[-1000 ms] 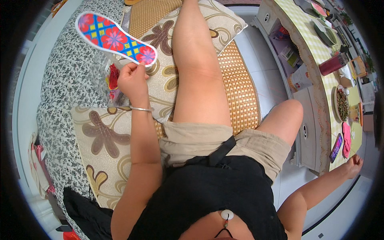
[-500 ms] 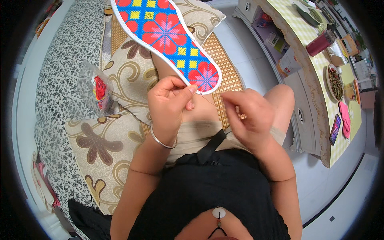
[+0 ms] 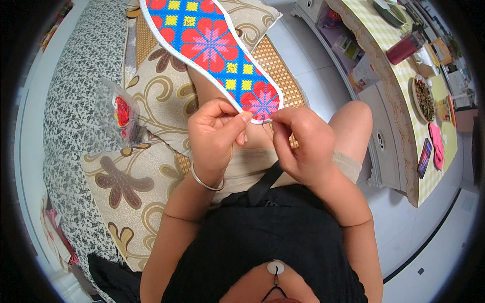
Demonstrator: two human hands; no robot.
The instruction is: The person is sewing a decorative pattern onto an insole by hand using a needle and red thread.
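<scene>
An embroidered shoe insole (image 3: 209,45) with red and pink flowers, yellow squares, a blue ground and a white edge reaches up and left from my hands. My left hand (image 3: 217,129) pinches its lower end at the white border between thumb and fingers. Close by on the right, my right hand (image 3: 305,139) has thumb and forefinger brought together at the insole's lower right edge. A thin dark thread (image 3: 263,126) shows between the two hands. Whatever sits in the right fingertips is too small to make out.
To the left, a clear plastic bag with red thread (image 3: 123,113) lies by patterned cushions (image 3: 124,182). A table with a checked cloth (image 3: 429,184) stands on the right, bearing a phone (image 3: 424,157), a pink cloth (image 3: 436,144), a plate of food (image 3: 423,98) and a dark red tumbler (image 3: 405,48).
My right hand has moved left and slightly up, from apart to the insole's lower edge. The left hand keeps its pinch, and the insole has shifted slightly right and down.
</scene>
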